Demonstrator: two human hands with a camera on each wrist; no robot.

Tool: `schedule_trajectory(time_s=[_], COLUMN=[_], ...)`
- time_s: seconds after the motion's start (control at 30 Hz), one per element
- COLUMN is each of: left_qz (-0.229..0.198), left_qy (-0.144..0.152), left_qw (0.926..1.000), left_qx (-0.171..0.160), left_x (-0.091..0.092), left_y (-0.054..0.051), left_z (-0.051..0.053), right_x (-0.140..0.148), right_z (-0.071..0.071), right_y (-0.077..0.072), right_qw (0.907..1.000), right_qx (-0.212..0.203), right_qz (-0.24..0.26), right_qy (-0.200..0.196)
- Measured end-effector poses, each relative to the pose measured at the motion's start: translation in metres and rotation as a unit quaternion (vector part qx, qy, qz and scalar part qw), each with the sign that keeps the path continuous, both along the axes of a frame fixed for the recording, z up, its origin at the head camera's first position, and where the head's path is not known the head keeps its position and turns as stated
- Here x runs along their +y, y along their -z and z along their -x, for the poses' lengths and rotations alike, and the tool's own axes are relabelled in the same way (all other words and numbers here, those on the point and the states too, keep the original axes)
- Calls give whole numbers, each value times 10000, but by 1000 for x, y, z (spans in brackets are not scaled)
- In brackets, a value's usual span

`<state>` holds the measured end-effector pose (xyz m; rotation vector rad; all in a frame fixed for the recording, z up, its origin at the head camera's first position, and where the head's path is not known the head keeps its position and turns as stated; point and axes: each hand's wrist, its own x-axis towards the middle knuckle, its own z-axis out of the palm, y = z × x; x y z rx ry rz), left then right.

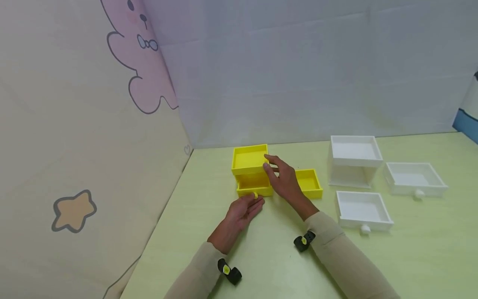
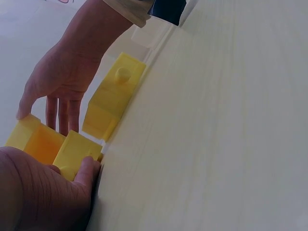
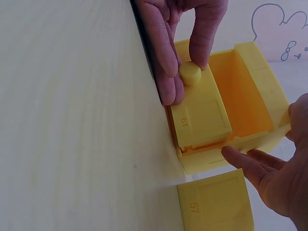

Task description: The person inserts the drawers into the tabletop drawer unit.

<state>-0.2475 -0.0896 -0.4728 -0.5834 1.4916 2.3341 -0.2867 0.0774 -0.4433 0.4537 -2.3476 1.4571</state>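
A small yellow cabinet (image 1: 249,158) stands on the table, its upper opening (image 3: 238,94) showing no drawer. In the lower opening sits a yellow drawer (image 3: 199,120), its front sticking out slightly. My left hand (image 1: 242,211) pinches this drawer's round knob (image 3: 190,73) between thumb and fingers. Against the cabinet's right side, my right hand (image 1: 285,178) rests with fairly straight, spread fingers, one digit reaching the top edge. Partly behind the right hand, a second yellow drawer (image 1: 309,182) lies on the table; its far left part is hidden.
To the right stands a white cabinet (image 1: 356,149) with an open front. Two white drawers with knobs lie near it, one white drawer (image 1: 364,209) in front and another white drawer (image 1: 416,176) to its right. A fabric wall (image 1: 298,83) rises behind the table (image 1: 276,257).
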Motion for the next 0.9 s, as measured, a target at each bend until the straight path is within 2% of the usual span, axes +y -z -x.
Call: schedule_trajectory(time_s=[0.2, 0.37, 0.73, 0.9], left_qz=[-33, -23, 30, 13], left_qy=[31, 17, 50, 50], left_qw=[10000, 10000, 10000, 10000], left_qx=[18, -48, -72, -64], left_x=[0, 0, -1, -1], left_y=[-5, -8, -2, -1], left_z=[2, 4, -1, -1], right_x=[0, 1, 0, 0], right_z=[2, 2, -3, -3], right_y=[-2, -5, 1, 3], right_qw=[10000, 10000, 9995, 9995], right_qx=[60, -60, -309, -285], right_qz=[1, -15, -18, 6], right_qy=[28, 40, 99, 118])
